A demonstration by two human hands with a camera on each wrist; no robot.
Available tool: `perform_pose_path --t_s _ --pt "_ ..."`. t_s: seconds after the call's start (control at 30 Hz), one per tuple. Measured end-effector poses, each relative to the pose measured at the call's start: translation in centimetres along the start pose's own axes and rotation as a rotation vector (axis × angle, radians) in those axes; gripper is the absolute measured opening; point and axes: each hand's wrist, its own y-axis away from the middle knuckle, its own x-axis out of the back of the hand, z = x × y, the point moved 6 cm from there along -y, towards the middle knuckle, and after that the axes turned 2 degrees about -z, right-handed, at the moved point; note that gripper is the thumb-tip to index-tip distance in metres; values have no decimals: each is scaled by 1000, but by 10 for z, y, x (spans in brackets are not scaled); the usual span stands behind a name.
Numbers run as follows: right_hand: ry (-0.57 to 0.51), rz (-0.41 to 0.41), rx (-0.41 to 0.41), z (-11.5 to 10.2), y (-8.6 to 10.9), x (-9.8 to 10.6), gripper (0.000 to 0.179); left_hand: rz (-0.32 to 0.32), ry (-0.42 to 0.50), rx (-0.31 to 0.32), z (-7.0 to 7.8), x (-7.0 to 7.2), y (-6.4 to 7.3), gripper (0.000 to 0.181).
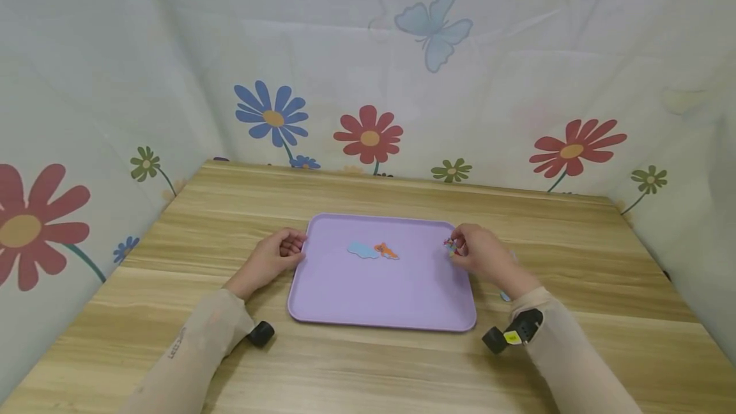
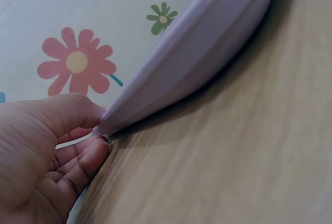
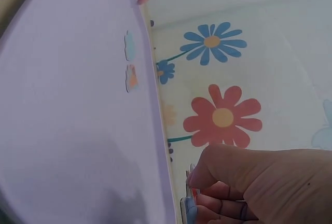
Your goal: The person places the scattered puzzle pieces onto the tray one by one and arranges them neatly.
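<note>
A purple tray lies on the wooden table. My left hand is at its left rim; in the left wrist view, the thumb and fingers pinch that edge. On the tray a light-blue, cloud-shaped flat piece sits beside an orange animal-shaped flat piece. Over the tray's right side my right hand pinches a small multicoloured flat cutout. The right wrist view shows its thin edge and a bluish part between thumb and fingers; the rest is hidden by the hand.
Light-blue flat bits lie on the table right of the tray, partly covered by my right wrist. A white cloth printed with flowers hangs behind the table and along both sides.
</note>
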Motion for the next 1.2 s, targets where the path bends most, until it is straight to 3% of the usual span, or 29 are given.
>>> perform_pose_path --t_s 0.4,0.63,0.77,0.97,1.2 --pt "-28 -54 11 -17 -17 -21 26 2 -5 16 5 0 3 35" --pt "-42 -66 36 -27 -24 -30 26 -7 -1 21 37 3 13 33" --pt "-25 -85 42 -33 -28 -35 27 -13 -7 -5 45 5 16 33" --pt "-9 -115 6 -38 -34 -39 28 -8 -6 3 41 4 14 32" --pt "-14 -145 -10 -41 -38 -46 28 1 -3 13 8 0 5 35"
